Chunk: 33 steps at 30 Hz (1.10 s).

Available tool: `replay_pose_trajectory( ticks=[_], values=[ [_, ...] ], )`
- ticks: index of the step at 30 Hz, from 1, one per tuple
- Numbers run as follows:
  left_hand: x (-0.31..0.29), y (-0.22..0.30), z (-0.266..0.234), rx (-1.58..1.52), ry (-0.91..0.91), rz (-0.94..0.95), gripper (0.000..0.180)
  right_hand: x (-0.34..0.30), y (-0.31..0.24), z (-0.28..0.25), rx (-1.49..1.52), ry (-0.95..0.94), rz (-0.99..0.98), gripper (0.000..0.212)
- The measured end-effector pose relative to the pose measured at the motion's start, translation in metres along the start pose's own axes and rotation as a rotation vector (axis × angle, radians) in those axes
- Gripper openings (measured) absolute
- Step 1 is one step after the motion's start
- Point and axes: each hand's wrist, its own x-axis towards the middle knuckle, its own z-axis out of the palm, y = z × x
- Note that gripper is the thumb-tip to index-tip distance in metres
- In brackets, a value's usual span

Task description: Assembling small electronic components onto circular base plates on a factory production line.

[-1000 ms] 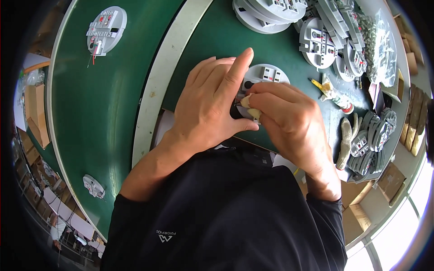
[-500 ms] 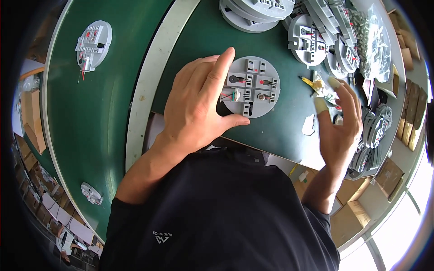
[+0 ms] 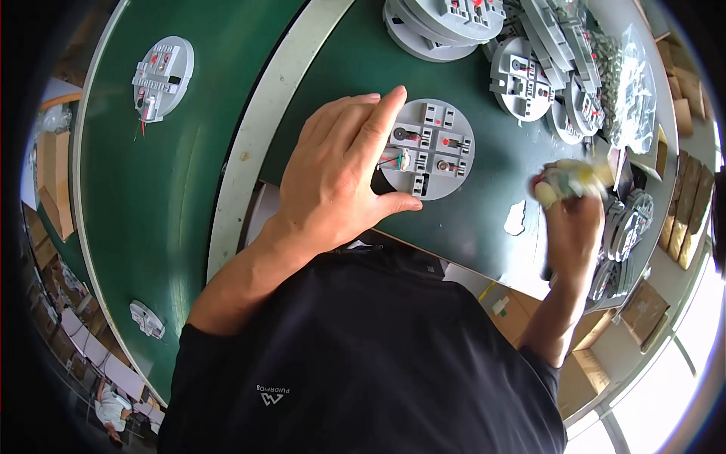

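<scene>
Bracketing the left edge of a gray disc [image 3: 432, 151], the left hand [image 3: 333, 174] lies back up, its thumb spread well away from the forefinger; its fingers are open, and whether the tips press on the rim I cannot tell. The disc lies flat on the green table [image 3: 490, 170], face up in front of the person, with raised blocks, black parts and red spots on top, and thin red and green wires [image 3: 391, 160] near the left hand. Off to the right and apart from the disc, the right hand [image 3: 576, 227] is closed around a tube [image 3: 569, 181], whose white, yellow and red parts are blurred. A torn white scrap [image 3: 515, 218] lies on the table between the disc and the right hand. Beyond the disc stands a stack of larger discs [image 3: 442, 26], and right of that sits a heap of gray discs [image 3: 522, 82] beside a clear bag [image 3: 637, 94]. More gray discs [image 3: 628, 231] crowd the table's right edge. Across a pale rail [image 3: 257, 129] on the left, two wired pieces [image 3: 161, 79] lie well apart on a green belt [image 3: 178, 204].
</scene>
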Motion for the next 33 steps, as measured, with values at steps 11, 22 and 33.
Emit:
replay_pose_trajectory(
  ticks=[11, 22, 33],
  values=[
    [-0.001, -0.001, 0.005, -0.010, 0.035, 0.010, 0.111, -0.014, -0.072, 0.113, 0.269, -0.178, -0.476, 0.041],
    [0.015, -0.004, 0.005, -0.027, -0.034, 0.042, 0.120, -0.011, -0.017, 0.015, -0.548, 0.208, -0.401, 0.046],
    [0.021, -0.006, 0.011, -0.021, -0.036, 0.042, 0.117, 0.027, -0.054, 0.052, -0.149, -0.157, -0.603, 0.018]
  ],
)
